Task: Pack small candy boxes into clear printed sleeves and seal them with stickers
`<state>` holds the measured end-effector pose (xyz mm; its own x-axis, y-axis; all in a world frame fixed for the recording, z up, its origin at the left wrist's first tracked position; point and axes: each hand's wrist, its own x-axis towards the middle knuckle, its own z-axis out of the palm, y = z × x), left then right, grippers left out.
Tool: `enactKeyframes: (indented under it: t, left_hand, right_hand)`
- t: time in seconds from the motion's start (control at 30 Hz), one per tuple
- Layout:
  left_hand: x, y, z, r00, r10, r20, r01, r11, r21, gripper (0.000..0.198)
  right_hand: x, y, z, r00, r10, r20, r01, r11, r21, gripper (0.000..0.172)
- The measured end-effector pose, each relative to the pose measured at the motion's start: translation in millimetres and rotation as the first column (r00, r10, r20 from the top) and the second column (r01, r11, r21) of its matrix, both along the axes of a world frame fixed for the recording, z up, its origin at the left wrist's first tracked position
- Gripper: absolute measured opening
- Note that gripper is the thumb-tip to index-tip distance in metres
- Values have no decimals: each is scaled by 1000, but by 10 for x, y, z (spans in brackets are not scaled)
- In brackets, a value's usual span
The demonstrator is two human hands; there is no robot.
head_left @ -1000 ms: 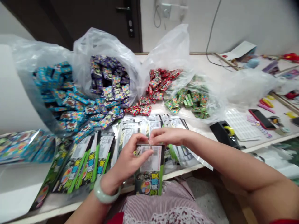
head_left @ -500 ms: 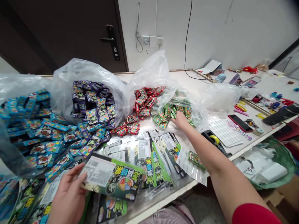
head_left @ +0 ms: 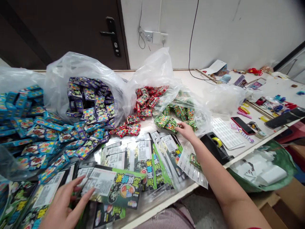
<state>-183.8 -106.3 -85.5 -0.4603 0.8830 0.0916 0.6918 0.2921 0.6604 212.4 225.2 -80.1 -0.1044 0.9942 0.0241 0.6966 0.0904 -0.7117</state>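
Observation:
My left hand [head_left: 65,203] is open at the lower left, fingers apart over the label end of a green-and-black printed packet [head_left: 125,189]. That packet lies flat on other packets, its printed side up. My right hand [head_left: 187,131] reaches to the front of the green pile, its thumb and fingertips closed at the edge of a small green candy box [head_left: 171,125]. More green boxes [head_left: 179,111] lie behind it in a clear plastic bag [head_left: 202,116]. Several similar packets [head_left: 145,151] in clear sleeves overlap between my hands.
Blue boxes [head_left: 39,130], purple boxes [head_left: 89,95] and red boxes [head_left: 145,98] spill from plastic bags along the left and back. On the right are a tape dispenser [head_left: 215,146], label sheets [head_left: 227,135] and a phone [head_left: 243,125]. A green waste bag [head_left: 283,159] hangs below the table edge.
My left hand has let go of the printed packet and its fingers have spread. My right hand has drawn back slightly from the green pile to its front edge.

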Motion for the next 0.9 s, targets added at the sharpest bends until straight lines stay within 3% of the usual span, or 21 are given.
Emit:
enactKeyframes:
  t: [0.07, 0.13, 0.23, 0.3, 0.47, 0.67, 0.9]
  left_hand:
    - [36, 43, 136, 991, -76, -110, 76, 997, 0, 47]
    - [105, 85, 257, 943, -271, -192, 271, 962, -22, 60]
    - [263, 163, 364, 778, -548, -306, 538, 834, -125, 80]
    - [392, 234, 395, 684, -633, -363, 606, 770, -200, 87]
    - [621, 425, 390, 629, -648, -430, 600, 756, -261, 98]
    - [562, 490, 351, 602, -726, -332, 673, 685, -278, 94]
    - [347, 336, 572, 801, -517, -301, 512, 853, -102, 81]
  right_hand:
    - [50, -35, -13, 998, -10, -57, 10, 1000, 12, 28]
    - [76, -49, -13, 992, -26, -120, 29, 999, 17, 28]
    - [101, -69, 3, 971, -47, -233, 42, 999, -26, 31]
    - [122, -94, 32, 947, -61, -316, 41, 997, -68, 35]
    - [195, -231, 223, 852, -97, -514, 32, 990, -134, 47]
    - [159, -568, 406, 761, -56, -646, -126, 964, -232, 49]
    - [-75, -900, 345, 762, 68, -644, -243, 952, -187, 38]
